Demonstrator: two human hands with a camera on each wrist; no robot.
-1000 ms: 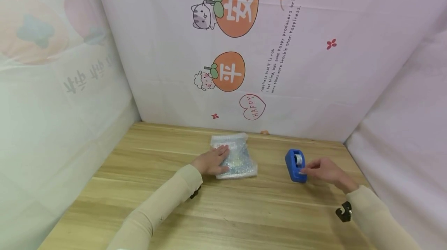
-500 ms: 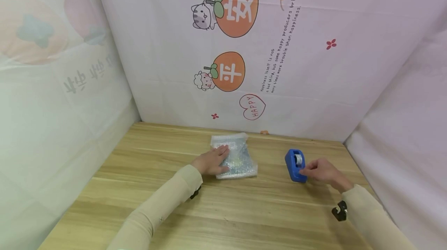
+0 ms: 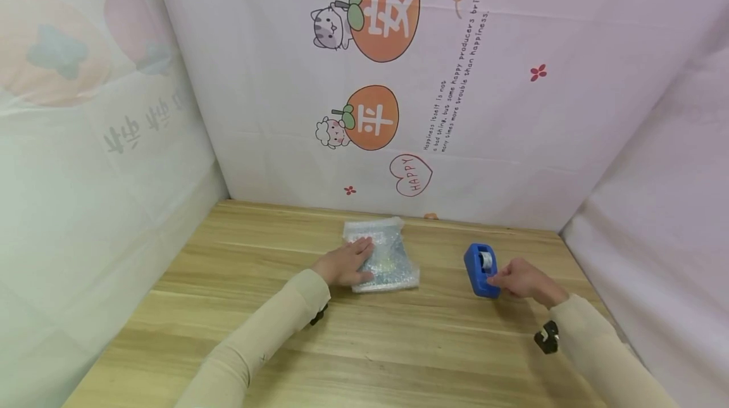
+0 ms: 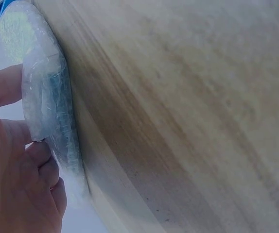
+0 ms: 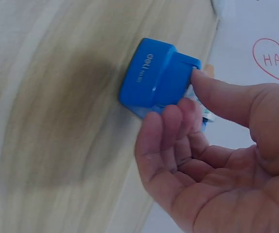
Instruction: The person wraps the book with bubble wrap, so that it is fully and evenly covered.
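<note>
A bubble-wrapped package (image 3: pixel 390 256) lies flat on the wooden table. My left hand (image 3: pixel 344 264) rests on its left part with fingers outstretched; the left wrist view shows the hand against the bubble wrap (image 4: pixel 47 97). To the right stands a blue tape dispenser (image 3: pixel 477 272) holding a roll of tape (image 3: pixel 486 260). My right hand (image 3: pixel 523 278) is at the front end of the dispenser, thumb and index finger brought together on the tape's end there. In the right wrist view, the right hand (image 5: pixel 217 145) has its other fingers curled beside the dispenser (image 5: pixel 151 77); the pinched tape is mostly hidden.
Printed white cloth (image 3: pixel 490 111) hangs behind the table (image 3: pixel 364 357). More cloth closes in the left side (image 3: pixel 142 174) and the right side (image 3: pixel 655 205). A dark device (image 3: pixel 548 337) sits at the right wrist.
My right wrist and forearm have shifted slightly to the left, while the fingertips stay at the dispenser's front. The left hand and the package have not visibly moved.
</note>
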